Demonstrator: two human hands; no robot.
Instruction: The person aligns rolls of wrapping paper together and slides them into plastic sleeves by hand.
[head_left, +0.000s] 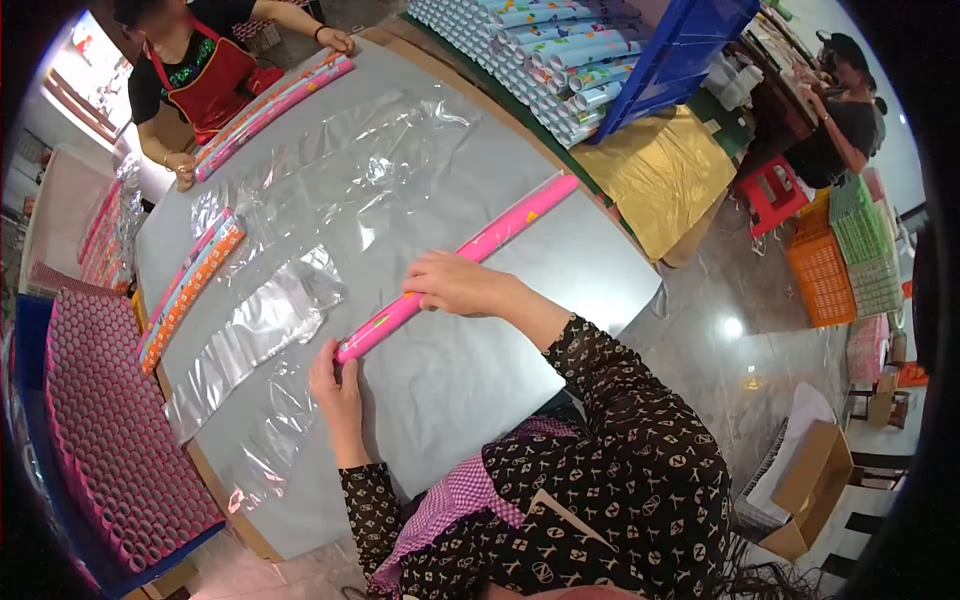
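A long pink roll (500, 232) with small coloured patterns lies diagonally across the grey table top (430, 400). My right hand (450, 282) is closed over the middle of the roll. At the roll's near left end, my left hand (335, 385) holds the tip between thumb and fingers. Clear plastic sleeves (270, 315) lie flat on the table to the left of my hands, and more clear film (370, 160) spreads beyond the roll. Orange, blue and pink rolls (190, 290) rest together near the table's left edge.
Across the table a person in a red apron (205, 90) holds several rolls (275, 115). Stacked tubes fill a bin at the left (130, 430). Blue rolls (550, 50) are piled beside a blue crate (680, 50). Another person (840, 120) sits at the back right.
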